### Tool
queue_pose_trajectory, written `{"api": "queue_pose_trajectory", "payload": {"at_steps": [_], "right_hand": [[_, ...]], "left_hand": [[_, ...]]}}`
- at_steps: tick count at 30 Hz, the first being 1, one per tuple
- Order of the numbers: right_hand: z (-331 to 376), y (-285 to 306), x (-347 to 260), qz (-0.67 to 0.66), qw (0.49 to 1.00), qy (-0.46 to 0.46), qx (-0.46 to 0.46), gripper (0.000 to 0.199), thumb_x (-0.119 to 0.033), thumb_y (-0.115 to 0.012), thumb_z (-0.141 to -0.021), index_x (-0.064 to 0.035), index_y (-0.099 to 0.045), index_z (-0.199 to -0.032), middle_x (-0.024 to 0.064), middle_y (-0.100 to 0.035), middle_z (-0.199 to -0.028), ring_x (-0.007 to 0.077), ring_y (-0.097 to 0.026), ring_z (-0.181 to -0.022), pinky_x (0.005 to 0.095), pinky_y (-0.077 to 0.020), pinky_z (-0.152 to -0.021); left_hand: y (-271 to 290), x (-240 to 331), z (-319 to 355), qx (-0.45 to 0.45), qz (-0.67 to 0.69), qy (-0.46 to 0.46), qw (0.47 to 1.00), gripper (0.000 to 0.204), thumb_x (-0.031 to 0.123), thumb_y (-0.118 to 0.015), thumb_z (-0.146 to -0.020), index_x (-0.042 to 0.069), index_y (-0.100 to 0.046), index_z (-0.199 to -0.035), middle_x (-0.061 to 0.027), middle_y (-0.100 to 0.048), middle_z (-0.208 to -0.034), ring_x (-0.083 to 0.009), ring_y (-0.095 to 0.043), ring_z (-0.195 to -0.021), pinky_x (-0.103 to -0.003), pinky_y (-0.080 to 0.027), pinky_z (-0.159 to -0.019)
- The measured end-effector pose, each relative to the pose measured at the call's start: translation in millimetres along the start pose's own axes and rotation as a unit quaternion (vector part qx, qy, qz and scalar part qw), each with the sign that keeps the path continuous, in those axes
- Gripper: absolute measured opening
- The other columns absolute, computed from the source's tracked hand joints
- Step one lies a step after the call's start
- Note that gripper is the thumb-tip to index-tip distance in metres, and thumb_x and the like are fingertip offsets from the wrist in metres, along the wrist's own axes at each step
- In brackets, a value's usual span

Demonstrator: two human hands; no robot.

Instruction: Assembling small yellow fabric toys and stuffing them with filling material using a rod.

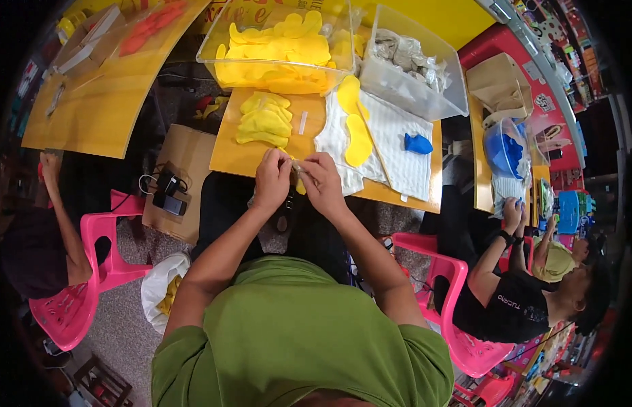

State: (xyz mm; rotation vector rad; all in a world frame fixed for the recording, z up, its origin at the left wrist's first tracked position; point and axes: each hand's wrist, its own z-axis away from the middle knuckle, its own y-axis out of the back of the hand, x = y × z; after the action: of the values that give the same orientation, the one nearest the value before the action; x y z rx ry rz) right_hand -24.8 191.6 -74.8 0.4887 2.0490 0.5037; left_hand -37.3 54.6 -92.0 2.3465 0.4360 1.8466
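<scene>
My left hand (272, 178) and my right hand (321, 182) meet at the near edge of the table, fingers pinched together. Between them is a small yellow felt-like piece (300, 186), mostly covered by the fingers, so its shape cannot be made out. Just beyond my left hand lies a stack of yellow pieces (264, 121), with a short pale strip (303, 123) beside it. To the right a white cloth (397, 129) carries two curved yellow pieces (359, 140), a thin wooden stick (374, 146) and a small blue fish-shaped piece (418, 143).
At the table's back stand a clear tub (207, 57) of yellow pieces and a clear bin (435, 108) holding crumpled plastic. A cardboard box (187, 146) with black adapters and a white bag (153, 288) are at my left. People sit on pink chairs (102, 237) on both sides.
</scene>
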Motion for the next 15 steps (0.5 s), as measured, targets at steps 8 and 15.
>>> {"api": "queue_pose_trajectory", "payload": {"at_steps": [8,15], "right_hand": [[-24,-10,-2,0.107,0.991,-0.075,-0.041,0.012,-0.005,-0.065,-0.071,-0.0025,-0.060,-0.082,0.0127,-0.055,-0.084,0.0305,-0.056,-0.076,0.0357,-0.0456,-0.063],[-7,-24,-6,-0.026,0.992,-0.121,0.040,0.015,0.000,-0.065,-0.070,-0.0015,-0.060,-0.083,0.0135,-0.054,-0.088,0.0293,-0.055,-0.069,0.0360,-0.0457,-0.062]], "left_hand": [[3,-1,2,-0.028,-0.057,-0.037,0.997,0.009,0.001,-0.054,-0.082,-0.001,-0.046,-0.084,-0.0152,-0.050,-0.080,-0.0327,-0.053,-0.074,-0.039,-0.042,-0.066],[3,-9,1,0.008,-0.009,0.014,1.000,0.009,0.002,-0.054,-0.083,-0.001,-0.046,-0.084,-0.0146,-0.049,-0.080,-0.0317,-0.052,-0.074,-0.038,-0.042,-0.067]]}}
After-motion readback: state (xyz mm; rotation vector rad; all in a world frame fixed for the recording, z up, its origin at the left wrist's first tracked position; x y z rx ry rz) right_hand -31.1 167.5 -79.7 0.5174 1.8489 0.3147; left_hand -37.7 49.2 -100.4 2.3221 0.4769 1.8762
